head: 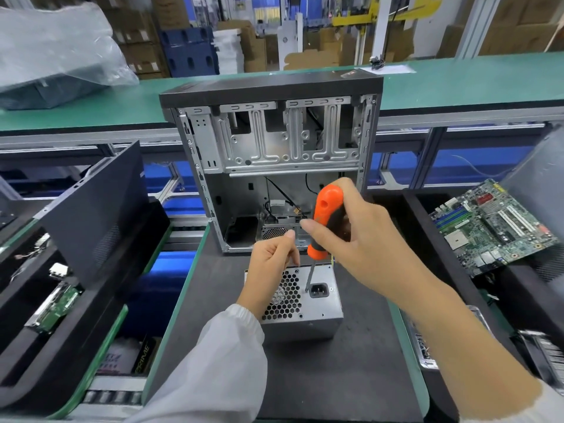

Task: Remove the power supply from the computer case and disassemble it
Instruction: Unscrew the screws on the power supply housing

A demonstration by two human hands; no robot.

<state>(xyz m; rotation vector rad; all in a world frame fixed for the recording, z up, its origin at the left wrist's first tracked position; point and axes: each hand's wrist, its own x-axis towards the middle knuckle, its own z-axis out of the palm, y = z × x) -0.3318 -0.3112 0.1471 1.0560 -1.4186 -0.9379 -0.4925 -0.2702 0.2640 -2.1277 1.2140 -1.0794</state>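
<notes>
The silver power supply (pixel 317 315) stands on the dark mat (pixel 335 377) in front of the open computer case (pixel 274 148), its honeycomb fan grille and black socket facing up. My right hand (pixel 360 239) grips an orange and black screwdriver (pixel 325 218). The screwdriver's tip sits on the top face just left of the socket. My left hand (pixel 271 270) rests on the power supply's far left corner with its fingers curled over the edge. The case is open toward me, with loose black cables inside.
A dark case side panel (pixel 91 215) leans at the left over bins holding small boards. A green motherboard (pixel 494 227) lies in a bin at the right. A green conveyor table (pixel 457 80) runs behind the case, with a plastic-wrapped object at far left.
</notes>
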